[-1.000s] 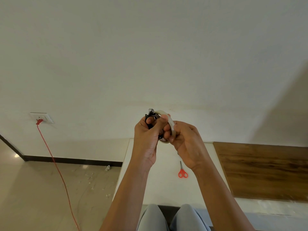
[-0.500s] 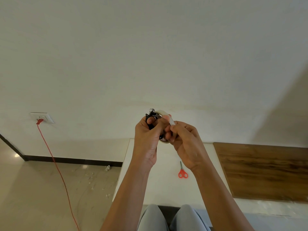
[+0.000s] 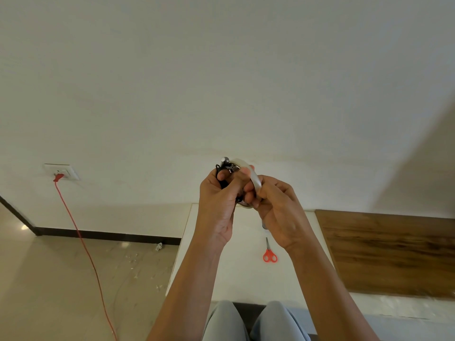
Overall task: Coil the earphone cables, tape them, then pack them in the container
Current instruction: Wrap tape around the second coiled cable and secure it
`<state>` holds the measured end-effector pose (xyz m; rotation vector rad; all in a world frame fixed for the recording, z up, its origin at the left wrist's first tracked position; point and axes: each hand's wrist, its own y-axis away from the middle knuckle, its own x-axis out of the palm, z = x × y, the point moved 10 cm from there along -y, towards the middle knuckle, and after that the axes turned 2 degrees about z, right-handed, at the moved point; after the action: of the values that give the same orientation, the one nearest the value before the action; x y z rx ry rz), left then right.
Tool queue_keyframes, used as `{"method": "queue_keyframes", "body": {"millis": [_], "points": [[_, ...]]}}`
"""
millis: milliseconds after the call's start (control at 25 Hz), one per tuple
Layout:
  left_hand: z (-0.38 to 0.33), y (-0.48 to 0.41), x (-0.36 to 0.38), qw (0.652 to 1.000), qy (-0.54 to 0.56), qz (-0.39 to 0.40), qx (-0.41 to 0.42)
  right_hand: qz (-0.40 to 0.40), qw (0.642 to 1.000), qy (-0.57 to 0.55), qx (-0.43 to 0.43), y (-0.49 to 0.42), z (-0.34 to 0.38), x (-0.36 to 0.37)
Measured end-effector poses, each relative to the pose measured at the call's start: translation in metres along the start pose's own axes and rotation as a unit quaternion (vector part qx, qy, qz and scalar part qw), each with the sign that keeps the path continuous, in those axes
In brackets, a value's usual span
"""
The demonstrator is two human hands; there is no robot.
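Both forearms rise from the bottom edge and converge mid-frame, wrists apart, hands touching. Left hand (image 3: 218,203): fingers (image 3: 222,174) curled, gripping earphones (image 3: 224,160), thumb laid across toward the right hand. Right hand (image 3: 279,209): fingers curled tight, pinching tape (image 3: 255,180), knuckles against the left thumb.

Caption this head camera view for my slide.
Left hand grips coiled earphones, right hand holds tape roll; red scissors lie on the table.
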<state>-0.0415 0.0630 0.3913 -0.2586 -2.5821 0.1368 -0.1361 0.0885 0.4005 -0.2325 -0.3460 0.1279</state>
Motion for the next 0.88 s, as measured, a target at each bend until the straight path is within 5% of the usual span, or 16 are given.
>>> {"method": "queue_keyframes", "body": {"millis": [440, 600, 760, 880], "points": [[-0.006, 0.001, -0.001, 1.0, -0.006, -0.005, 0.0, 0.015, 1.0, 0.027, 0.001, -0.001, -0.001, 0.002], [-0.009, 0.0, -0.008, 1.0, -0.005, -0.025, 0.003, -0.041, 0.994, 0.092, -0.036, 0.004, 0.008, -0.01], [-0.01, 0.001, -0.01, 0.999, -0.008, -0.042, -0.001, -0.086, 0.965, 0.209, -0.132, 0.013, 0.031, -0.01], [-0.011, 0.0, -0.015, 0.998, -0.025, -0.062, -0.001, -0.122, 0.909, 0.335, -0.216, 0.022, 0.048, -0.007]]}}
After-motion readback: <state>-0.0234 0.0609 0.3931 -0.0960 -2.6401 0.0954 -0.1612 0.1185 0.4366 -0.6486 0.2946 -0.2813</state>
